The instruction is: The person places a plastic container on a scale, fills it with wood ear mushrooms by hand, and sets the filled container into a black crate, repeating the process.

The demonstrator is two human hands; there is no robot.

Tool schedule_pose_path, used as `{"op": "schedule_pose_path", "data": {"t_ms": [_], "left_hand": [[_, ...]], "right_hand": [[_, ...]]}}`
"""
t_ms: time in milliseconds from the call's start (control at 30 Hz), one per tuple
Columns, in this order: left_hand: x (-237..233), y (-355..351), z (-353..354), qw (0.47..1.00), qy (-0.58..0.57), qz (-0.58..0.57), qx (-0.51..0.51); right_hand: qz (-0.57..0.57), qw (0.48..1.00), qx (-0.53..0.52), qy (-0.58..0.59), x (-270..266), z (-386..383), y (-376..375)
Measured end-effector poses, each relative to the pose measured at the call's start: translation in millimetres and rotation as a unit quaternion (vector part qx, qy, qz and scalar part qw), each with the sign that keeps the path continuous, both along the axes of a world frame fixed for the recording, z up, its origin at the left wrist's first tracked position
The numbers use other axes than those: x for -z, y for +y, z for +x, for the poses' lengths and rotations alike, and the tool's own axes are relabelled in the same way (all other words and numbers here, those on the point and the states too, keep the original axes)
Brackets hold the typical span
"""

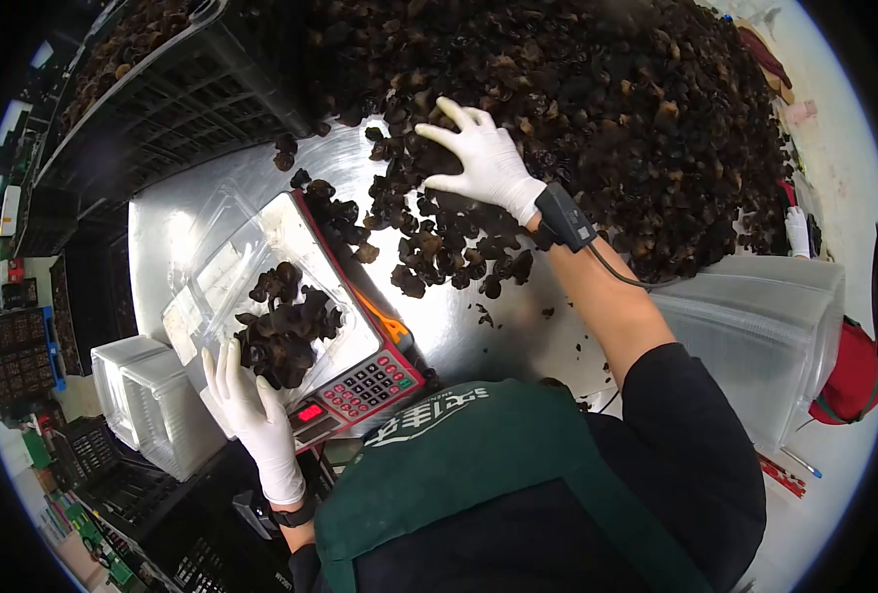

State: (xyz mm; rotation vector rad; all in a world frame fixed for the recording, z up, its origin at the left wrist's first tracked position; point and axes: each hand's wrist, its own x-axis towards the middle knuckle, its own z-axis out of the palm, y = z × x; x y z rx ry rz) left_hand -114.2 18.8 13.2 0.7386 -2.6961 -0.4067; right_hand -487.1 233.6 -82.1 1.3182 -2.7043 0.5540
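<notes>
My left hand [249,420], in a white glove, rests against the near edge of a clear plastic clamshell box [229,237], fingers stretched and thumb apart. Dark wood ear mushrooms [291,331] lie in the box, which sits lid up on a red digital scale [365,381]. The scale's red display is lit, its digits too blurred to read. My right hand [488,163], also gloved, reaches over the edge of a big heap of wood ear mushrooms [617,109]. Its fingers are spread, with nothing held. Loose mushrooms [439,252] are scattered on the metal table [355,158] below it.
A black plastic crate [192,89] with mushrooms stands at the back left. Stacked clear boxes [152,405] stand left of the scale, and another stack [755,326] is at the right. A gloved hand [797,232] of another person shows at the far right.
</notes>
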Motion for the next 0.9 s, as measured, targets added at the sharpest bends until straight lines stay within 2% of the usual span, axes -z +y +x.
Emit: {"op": "schedule_pose_path", "data": {"t_ms": [67, 167, 200, 300, 333, 500, 633, 667, 700, 733, 767, 833, 900], "left_hand": [[0.9, 0.1, -0.7, 1.000, 0.003, 0.000, 0.000], [0.1, 0.4, -0.6, 1.000, 0.003, -0.002, 0.002], [0.4, 0.9, -0.9, 1.000, 0.005, 0.001, 0.000], [-0.1, 0.4, -0.3, 1.000, 0.002, 0.004, 0.002], [0.9, 0.0, 0.4, 1.000, 0.002, 0.000, 0.002], [3.1, -1.1, 1.1, 1.000, 0.010, 0.004, 0.004], [1.8, -2.0, -0.2, 1.000, 0.013, 0.021, 0.007], [1.1, -2.0, -0.3, 1.000, 0.014, 0.022, 0.008], [0.5, -1.8, -0.9, 1.000, 0.016, 0.023, 0.009], [-0.1, -1.6, -1.6, 0.999, 0.019, 0.024, 0.010], [-0.6, -1.3, -2.1, 0.999, 0.021, 0.024, 0.010], [-0.6, -0.9, -3.4, 0.999, 0.028, 0.026, 0.009], [-0.2, -2.0, -4.0, 0.999, 0.033, 0.029, 0.007]], "right_hand": [[0.035, 0.999, -0.034, 0.014, 5.5, 0.3, -6.8], [0.003, 0.998, 0.005, -0.065, -6.6, -7.6, -13.3], [0.023, 0.998, 0.023, -0.048, -11.5, -6.0, -18.6], [0.062, 0.997, -0.028, -0.027, -5.2, -0.1, -15.9], [0.002, 0.999, -0.025, 0.025, 4.5, 1.6, -11.1], [-0.095, 0.994, 0.042, 0.031, 17.2, -11.8, -2.5], [-0.104, 0.985, 0.033, -0.130, 0.8, -42.3, -3.5], [-0.148, 0.946, 0.071, -0.280, -8.0, -44.9, -0.9], [-0.186, 0.881, 0.107, -0.422, -29.1, -43.1, -1.0], [-0.222, 0.809, 0.162, -0.520, -37.0, -43.1, -1.5], [-0.278, 0.731, 0.174, -0.599, -46.8, -39.9, 0.3], [-0.323, 0.617, 0.130, -0.706, -48.1, -41.1, 2.8], [-0.344, 0.560, 0.040, -0.752, -53.3, -31.4, -2.6]]}}
